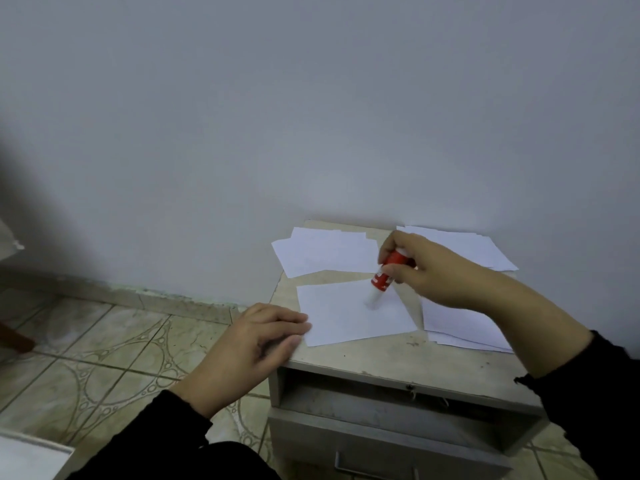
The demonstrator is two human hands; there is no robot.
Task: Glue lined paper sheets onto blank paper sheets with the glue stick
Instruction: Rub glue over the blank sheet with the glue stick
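A white paper sheet (349, 313) lies in the middle of the small table top (381, 355). My right hand (433, 268) grips a red glue stick (384, 275) tilted downward, its white tip touching the sheet near its upper right part. My left hand (252, 344) rests at the table's left edge, fingertips pressing the sheet's left corner. Whether this sheet is lined or blank cannot be told from here.
More white sheets lie in piles at the back left (325, 252), back right (467, 247) and right (460, 323) of the table. A drawer (381, 441) stands slightly open below the top. The wall is right behind; tiled floor (104, 358) lies to the left.
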